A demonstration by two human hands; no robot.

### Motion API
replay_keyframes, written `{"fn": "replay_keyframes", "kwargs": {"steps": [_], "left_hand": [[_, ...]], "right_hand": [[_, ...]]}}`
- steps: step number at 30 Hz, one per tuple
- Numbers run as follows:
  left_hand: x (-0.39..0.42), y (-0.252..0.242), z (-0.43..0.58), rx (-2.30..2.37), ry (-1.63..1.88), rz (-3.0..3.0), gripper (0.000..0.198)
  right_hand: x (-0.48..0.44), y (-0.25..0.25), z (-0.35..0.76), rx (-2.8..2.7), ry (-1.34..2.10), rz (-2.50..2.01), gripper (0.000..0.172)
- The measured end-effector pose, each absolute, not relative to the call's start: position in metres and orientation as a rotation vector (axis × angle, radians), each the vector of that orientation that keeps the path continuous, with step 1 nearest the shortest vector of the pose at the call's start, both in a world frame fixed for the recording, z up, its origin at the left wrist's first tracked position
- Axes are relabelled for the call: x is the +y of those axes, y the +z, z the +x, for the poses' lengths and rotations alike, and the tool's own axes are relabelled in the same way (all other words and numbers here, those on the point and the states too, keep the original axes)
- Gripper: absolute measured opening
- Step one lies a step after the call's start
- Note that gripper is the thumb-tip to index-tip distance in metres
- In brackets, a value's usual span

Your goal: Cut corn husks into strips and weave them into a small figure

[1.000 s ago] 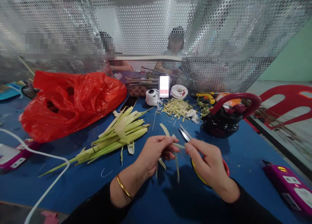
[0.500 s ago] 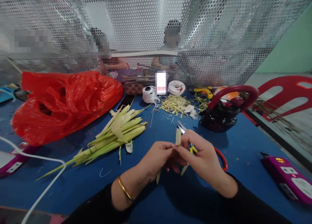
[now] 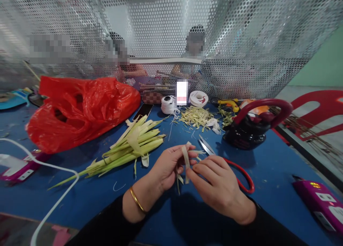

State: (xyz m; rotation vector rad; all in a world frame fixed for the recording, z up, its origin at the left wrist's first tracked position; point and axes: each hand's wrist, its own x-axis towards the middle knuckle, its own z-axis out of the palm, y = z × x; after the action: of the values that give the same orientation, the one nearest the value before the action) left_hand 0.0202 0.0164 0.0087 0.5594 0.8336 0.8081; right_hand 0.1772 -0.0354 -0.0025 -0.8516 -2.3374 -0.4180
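A pale, flat leaf strip is folded over the fingers of my left hand, which is closed on it and wears a gold bangle. Further narrow strip ends stick out below and to the right of those fingers. My right hand is closed, its fingertips pinching at the strip's lower end; its palm is hidden. Just beyond the right hand lie scissors with red handles, partly covered by it. To the left rests a bundle of pale green leaves on the blue table.
A red plastic bag is at the left, beside a phone. White string, a white spool and leaf scraps lie at the back. A dark pot and a purple power strip stand right; a white cable crosses left.
My hands have moved slightly apart and the right hand has turned palm down, lower. The strip, earlier upright between the fingertips, now bends down over the left fingers. The view has shifted slightly left.
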Motion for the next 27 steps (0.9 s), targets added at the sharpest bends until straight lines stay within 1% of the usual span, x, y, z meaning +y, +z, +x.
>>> {"fn": "replay_keyframes", "kwargs": {"steps": [2, 7, 13, 19, 22, 27], "left_hand": [[0.018, 0.012, 0.019, 0.804, 0.8, 0.472, 0.01], [0.019, 0.018, 0.018, 0.744, 0.787, 0.318, 0.008], [0.016, 0.009, 0.024, 0.739, 0.825, 0.34, 0.007], [0.007, -0.003, 0.034, 0.742, 0.846, 0.443, 0.008], [0.004, -0.001, 0.033, 0.773, 0.86, 0.523, 0.015], [0.003, 0.003, 0.03, 0.865, 0.834, 0.669, 0.025]], "right_hand": [[-0.034, -0.004, 0.177, -2.352, -0.426, -0.864, 0.021], [-0.035, -0.001, 0.177, -2.314, -0.371, -0.903, 0.018], [-0.038, -0.002, 0.169, -2.408, -0.4, -0.747, 0.027], [-0.037, -0.007, 0.163, -2.462, -0.437, -0.734, 0.023], [-0.038, -0.006, 0.166, -2.295, -0.287, -0.759, 0.021], [-0.034, 0.001, 0.173, -1.704, 0.236, -1.019, 0.011]]}}
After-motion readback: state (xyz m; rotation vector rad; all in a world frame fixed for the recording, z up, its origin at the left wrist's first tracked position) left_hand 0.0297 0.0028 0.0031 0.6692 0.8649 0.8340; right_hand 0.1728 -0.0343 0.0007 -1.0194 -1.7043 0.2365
